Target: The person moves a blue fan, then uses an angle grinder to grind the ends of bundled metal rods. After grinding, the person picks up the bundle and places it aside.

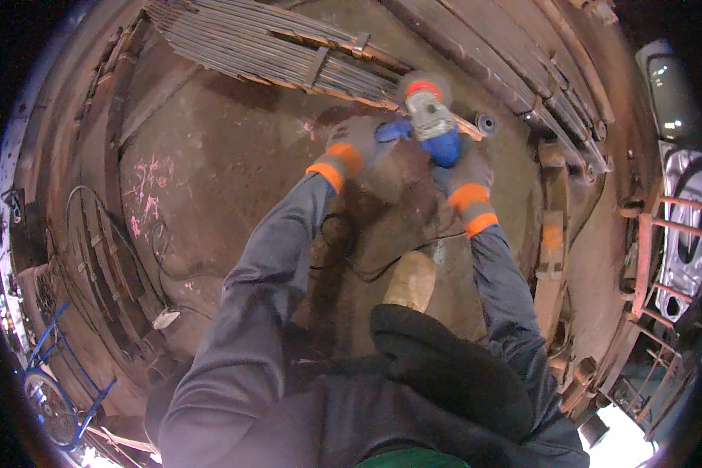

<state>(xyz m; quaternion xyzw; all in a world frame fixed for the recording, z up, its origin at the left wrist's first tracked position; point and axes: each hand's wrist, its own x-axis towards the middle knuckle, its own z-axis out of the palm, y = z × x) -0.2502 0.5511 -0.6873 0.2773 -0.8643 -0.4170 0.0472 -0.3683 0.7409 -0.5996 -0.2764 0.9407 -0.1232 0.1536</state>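
Observation:
Both my hands, in grey gloves with orange cuffs, are on a blue angle grinder point(442, 144) with a silver gear head and a red-orange disc or guard. My left hand point(361, 142) is closed round its blue side handle. Wrapped about the rear body is my right hand point(469, 166); its fingers are partly hidden. The grinder's disc end meets the near right end of a leaf spring pack point(288, 51), a stack of long dark steel strips held by clamps. Just right of the grinder the spring ends in a round eye with a bushing point(485, 122).
More leaf springs point(550, 93) lie along the upper right, and others point(105, 257) at the left. A black cable point(374, 274) trails over the brown floor below my hands. A blue-framed wheeled cart point(61, 405) stands lower left, a red metal frame point(646, 265) at the right.

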